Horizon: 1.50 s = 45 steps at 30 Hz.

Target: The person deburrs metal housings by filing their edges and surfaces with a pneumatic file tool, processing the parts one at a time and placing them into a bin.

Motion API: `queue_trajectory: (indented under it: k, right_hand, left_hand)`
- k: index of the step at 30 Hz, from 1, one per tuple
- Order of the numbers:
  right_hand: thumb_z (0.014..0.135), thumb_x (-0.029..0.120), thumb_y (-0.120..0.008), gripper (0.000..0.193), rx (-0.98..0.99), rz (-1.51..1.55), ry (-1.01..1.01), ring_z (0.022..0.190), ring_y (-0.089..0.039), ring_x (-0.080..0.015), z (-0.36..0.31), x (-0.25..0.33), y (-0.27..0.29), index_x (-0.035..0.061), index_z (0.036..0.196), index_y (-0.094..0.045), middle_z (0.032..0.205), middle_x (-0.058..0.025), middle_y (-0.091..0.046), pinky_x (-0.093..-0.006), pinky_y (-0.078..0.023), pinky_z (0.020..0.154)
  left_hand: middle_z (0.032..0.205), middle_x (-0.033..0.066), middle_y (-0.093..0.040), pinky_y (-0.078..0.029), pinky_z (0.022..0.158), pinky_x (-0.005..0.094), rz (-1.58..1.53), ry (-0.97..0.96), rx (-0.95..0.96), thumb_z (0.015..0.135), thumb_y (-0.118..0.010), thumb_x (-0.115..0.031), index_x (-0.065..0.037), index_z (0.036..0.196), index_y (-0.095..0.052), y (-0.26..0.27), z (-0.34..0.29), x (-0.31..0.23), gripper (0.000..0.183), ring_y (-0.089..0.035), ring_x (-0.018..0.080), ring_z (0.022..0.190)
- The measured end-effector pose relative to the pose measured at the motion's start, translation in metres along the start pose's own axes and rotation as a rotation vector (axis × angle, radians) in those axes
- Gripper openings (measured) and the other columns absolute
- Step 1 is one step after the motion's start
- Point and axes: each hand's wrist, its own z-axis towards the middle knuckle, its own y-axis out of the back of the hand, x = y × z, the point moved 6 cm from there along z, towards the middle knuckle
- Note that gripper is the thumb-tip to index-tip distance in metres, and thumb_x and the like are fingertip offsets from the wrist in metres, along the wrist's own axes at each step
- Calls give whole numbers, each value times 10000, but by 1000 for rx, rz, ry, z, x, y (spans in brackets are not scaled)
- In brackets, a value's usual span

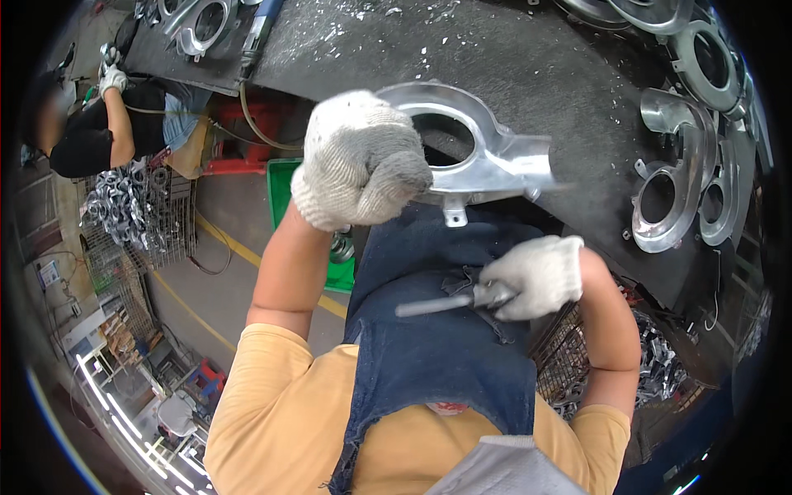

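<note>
My left hand, in a white knit glove with a grey-stained thumb, is closed on the near left side of a shiny cast-metal housing. The housing has a round opening, a short spout at the right and a small lug on its near edge. It is at the near edge of the dark bench, and my glove hides part of its ring. My gloved right hand is shut around the handle of a flat grey file in front of my apron. The file's blade points left, apart from the housing, and is slightly blurred.
Similar metal housings lie on the bench at the right, with more at the far left. Metal flakes litter the bench top. A blue air tool with a hose lies left. Below are a green bin and wire baskets. A co-worker stands far left.
</note>
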Motion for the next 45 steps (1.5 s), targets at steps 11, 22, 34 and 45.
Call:
queue_trajectory:
  k: [11,22,34,45]
  right_hand:
    - [872,440,-855,468,-478,32,-268,1012,-774,-419,-55,2,33,115,1188,-737,1043,-195,-798,-494,-620,871]
    - [934,296,-815,280,-662,45,-163,898,-784,-388,-78,18,16,117,1121,-707,927,-158,-780,-482,-626,776]
    - [910,226,-869,267,-1789,119,-220,761,-748,-418,-6,3,10,65,986,-670,846,-180,-726,-487,-605,676]
    - [897,207,-868,296,229,654,452,698,-677,-134,16,-20,-21,3,1075,-749,894,-55,-721,-310,-540,553]
  left_hand:
    - [658,25,-600,-498,635,422,159,-232,305,769,-859,-510,-194,695,-744,-4,32,-20,344,-649,290,654]
    - [744,34,-726,-571,668,401,183,-186,338,836,-838,-478,-184,790,-823,-7,50,-16,298,-713,302,684]
    - [850,145,-772,-604,721,419,-120,362,-56,840,-747,-154,-50,881,-797,-7,8,15,122,-747,378,748]
    - [714,47,-660,-496,710,431,358,-7,6,611,-800,-199,-166,708,-719,-27,-15,-31,130,-649,305,676]
